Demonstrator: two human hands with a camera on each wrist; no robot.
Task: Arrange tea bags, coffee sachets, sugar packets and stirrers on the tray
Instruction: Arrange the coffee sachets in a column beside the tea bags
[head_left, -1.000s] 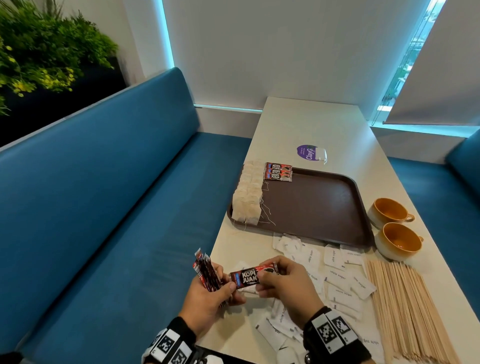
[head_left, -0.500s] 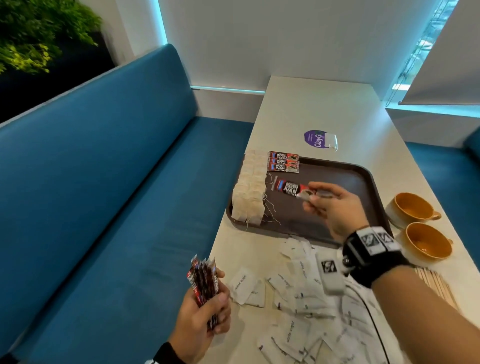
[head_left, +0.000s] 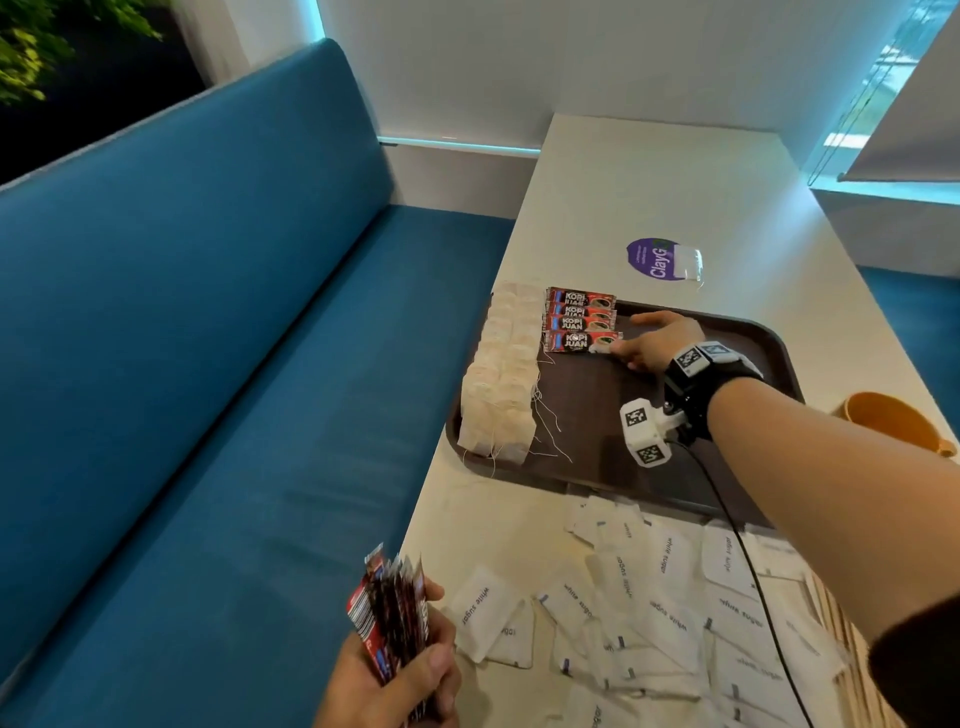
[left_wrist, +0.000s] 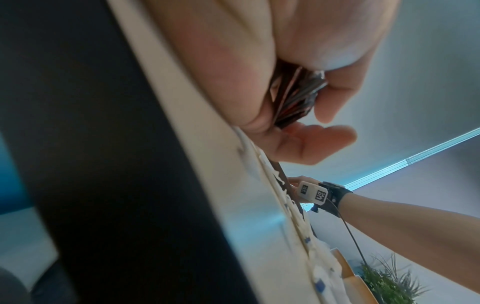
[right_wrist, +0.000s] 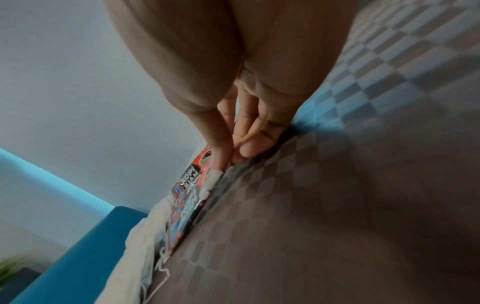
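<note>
A brown tray (head_left: 763, 338) holds a column of tea bags (head_left: 504, 384) along its left side and a row of red coffee sachets (head_left: 579, 312) at the far left. My right hand (head_left: 615, 351) reaches over the tray and pinches the right end of the nearest coffee sachet (head_left: 574, 341), which lies flat below the others. The right wrist view shows thumb and fingers (right_wrist: 221, 158) on that sachet (right_wrist: 192, 185), above the tray floor (right_wrist: 311, 205). My left hand (head_left: 410, 675) grips a bundle of coffee sachets (head_left: 395, 618) off the table's near left edge; the bundle (left_wrist: 296, 96) also shows in the left wrist view.
White sugar packets (head_left: 665, 597) lie scattered on the table in front of the tray. Wooden stirrers (head_left: 857, 691) lie at the near right, partly under my arm. An orange cup (head_left: 883, 421) stands right of the tray. A purple sticker (head_left: 652, 258) lies beyond it. A blue bench (head_left: 208, 364) runs along the left.
My right hand carried one coffee sachet from in front of me to the tray and set it down as the nearest in the row. The left hand kept its bundle.
</note>
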